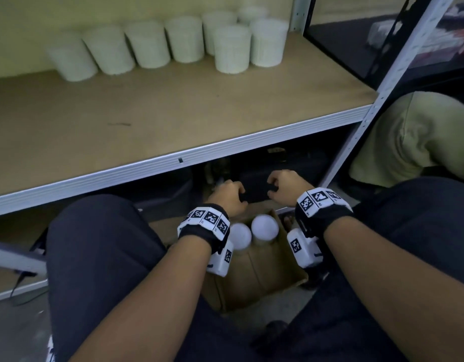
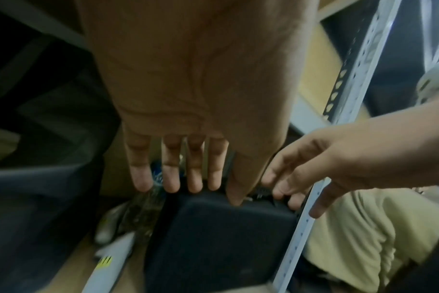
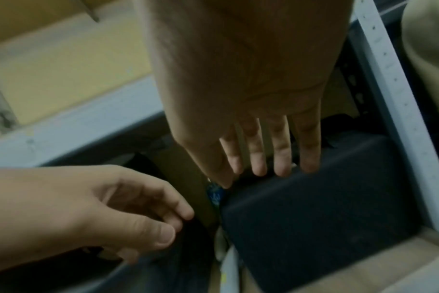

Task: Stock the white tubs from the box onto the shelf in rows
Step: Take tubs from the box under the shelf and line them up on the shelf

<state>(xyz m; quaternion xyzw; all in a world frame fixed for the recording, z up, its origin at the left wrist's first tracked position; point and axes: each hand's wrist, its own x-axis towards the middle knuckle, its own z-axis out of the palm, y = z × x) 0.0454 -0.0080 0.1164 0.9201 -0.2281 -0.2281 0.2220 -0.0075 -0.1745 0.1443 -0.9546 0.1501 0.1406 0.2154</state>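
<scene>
Several white tubs (image 1: 152,44) stand in a row at the back of the wooden shelf (image 1: 173,105), two more in front at the right (image 1: 232,48). A cardboard box (image 1: 254,267) sits on the floor between my knees, with two white tubs (image 1: 264,227) upright inside. My left hand (image 1: 229,195) and right hand (image 1: 280,185) hover just past the box's far edge, below the shelf. Both are empty with loosely curled fingers. In the wrist views the left hand (image 2: 188,178) and the right hand (image 3: 263,164) hang over a dark case (image 2: 221,237).
A white perforated upright (image 1: 369,111) stands at the shelf's right front corner. A pale green bag (image 1: 414,142) lies on the floor to its right. Dark cases and clutter (image 1: 251,163) fill the space under the shelf. My knees (image 1: 95,244) flank the box.
</scene>
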